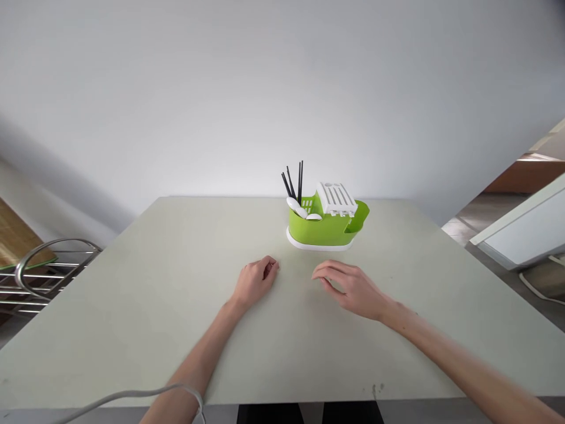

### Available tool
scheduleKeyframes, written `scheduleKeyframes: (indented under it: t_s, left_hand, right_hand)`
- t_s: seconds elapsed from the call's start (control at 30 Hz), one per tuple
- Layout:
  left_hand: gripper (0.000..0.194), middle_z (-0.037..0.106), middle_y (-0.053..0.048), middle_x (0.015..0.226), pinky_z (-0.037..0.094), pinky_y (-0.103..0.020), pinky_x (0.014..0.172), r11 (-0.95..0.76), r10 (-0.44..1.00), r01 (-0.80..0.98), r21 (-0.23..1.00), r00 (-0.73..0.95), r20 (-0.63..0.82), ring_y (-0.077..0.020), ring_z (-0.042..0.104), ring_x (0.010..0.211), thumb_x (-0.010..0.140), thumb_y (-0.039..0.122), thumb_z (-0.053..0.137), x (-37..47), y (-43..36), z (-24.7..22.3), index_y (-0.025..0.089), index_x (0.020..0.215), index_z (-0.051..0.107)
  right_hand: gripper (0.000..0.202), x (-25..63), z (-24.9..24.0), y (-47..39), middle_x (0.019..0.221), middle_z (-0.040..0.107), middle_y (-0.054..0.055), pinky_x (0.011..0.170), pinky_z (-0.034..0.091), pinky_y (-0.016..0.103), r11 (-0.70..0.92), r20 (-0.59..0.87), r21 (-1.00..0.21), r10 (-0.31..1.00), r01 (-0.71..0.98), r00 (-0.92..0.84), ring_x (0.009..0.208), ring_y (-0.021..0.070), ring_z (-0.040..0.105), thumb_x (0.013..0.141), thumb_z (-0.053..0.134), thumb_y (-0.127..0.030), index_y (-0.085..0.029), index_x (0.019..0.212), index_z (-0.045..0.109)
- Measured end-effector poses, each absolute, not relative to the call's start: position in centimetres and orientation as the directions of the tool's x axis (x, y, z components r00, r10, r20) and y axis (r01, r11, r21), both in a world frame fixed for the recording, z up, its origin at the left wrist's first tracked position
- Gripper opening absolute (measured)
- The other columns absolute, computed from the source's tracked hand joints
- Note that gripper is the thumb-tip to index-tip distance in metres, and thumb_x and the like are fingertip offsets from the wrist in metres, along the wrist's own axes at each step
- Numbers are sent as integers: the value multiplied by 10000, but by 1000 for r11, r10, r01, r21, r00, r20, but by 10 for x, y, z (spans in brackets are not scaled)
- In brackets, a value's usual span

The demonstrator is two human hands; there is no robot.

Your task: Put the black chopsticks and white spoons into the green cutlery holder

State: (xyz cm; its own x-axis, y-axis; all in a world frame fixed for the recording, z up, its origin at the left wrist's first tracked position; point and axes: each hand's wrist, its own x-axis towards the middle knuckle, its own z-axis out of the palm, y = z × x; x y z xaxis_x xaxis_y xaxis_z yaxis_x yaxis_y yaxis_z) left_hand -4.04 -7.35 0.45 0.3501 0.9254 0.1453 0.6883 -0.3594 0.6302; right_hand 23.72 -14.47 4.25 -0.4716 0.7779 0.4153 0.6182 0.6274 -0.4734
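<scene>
A green utensil caddy [320,231] with a white base stands toward the back of the table. Several black chopsticks [300,184] rise from its left part, and white spoons [298,208] lean there beside them. A white slotted rack [338,197] tops its right part. In front of the caddy and to its left, my left hand [256,278] rests on the tabletop in a loose fist, with nothing visible in it. My right hand [346,284] is just in front of the caddy, not touching it. Its fingers are bent and the thumb stands apart, holding nothing.
The pale table [132,318] reaches back to a grey wall [229,106]. A light cable [145,393] crosses over my left forearm. At the left stands a metal rack [48,271] with a wooden board [20,238]. A white panel [525,224] is beyond the table at right.
</scene>
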Motion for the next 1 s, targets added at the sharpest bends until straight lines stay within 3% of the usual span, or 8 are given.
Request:
scheduleKeyframes:
  t_s: [0.13, 0.27, 0.5, 0.8, 1.0]
  left_hand:
    - [330, 648, 2, 703, 412, -289, 613, -319, 937, 659, 681, 328, 122, -156, 517, 594, 1021, 462, 436, -40, -75, 11, 237, 885, 634]
    - [348, 634, 14, 678, 412, -276, 596, -252, 953, 620, 743, 294, 77, -141, 493, 581, 1015, 489, 449, -39, -75, 17, 229, 885, 639]
    - [398, 590, 26, 659, 376, -260, 551, -141, 975, 578, 804, 221, 12, -125, 438, 559, 1010, 562, 480, -39, -70, 21, 218, 908, 654]
    - [412, 551, 31, 646, 347, -255, 545, -87, 982, 559, 825, 185, -22, -123, 405, 559, 997, 582, 494, -35, -67, 30, 210, 863, 610]
    - [435, 508, 38, 641, 327, -262, 564, -76, 983, 528, 846, 180, -23, -121, 381, 574, 1011, 577, 472, -36, -67, 29, 216, 771, 517]
  right_hand:
    - [237, 246, 5, -127, 957, 751, 45, 682, 578, 329, 303, 184, -820, 943, 485, -278, 758, 180, 704, 1059, 481, -362, -257, 1067, 694]
    - [328, 252, -10, -108, 834, 706, 31, 658, 548, 321, 127, 63, -946, 975, 300, -213, 653, 162, 650, 1033, 530, -508, -221, 1071, 685]
    - [361, 255, -14, -105, 730, 627, -7, 573, 462, 293, -14, -35, -993, 984, 120, -173, 597, 148, 563, 1008, 566, -573, -224, 1046, 648]
    - [196, 256, -11, -105, 674, 545, -45, 578, 391, 268, -5, -29, -992, 983, 127, -184, 580, 130, 498, 1027, 491, -370, -238, 918, 586]
    - [188, 254, -12, -107, 656, 538, -46, 574, 382, 265, -14, -40, -988, 985, 156, -167, 578, 135, 495, 1017, 488, -357, -239, 928, 603]
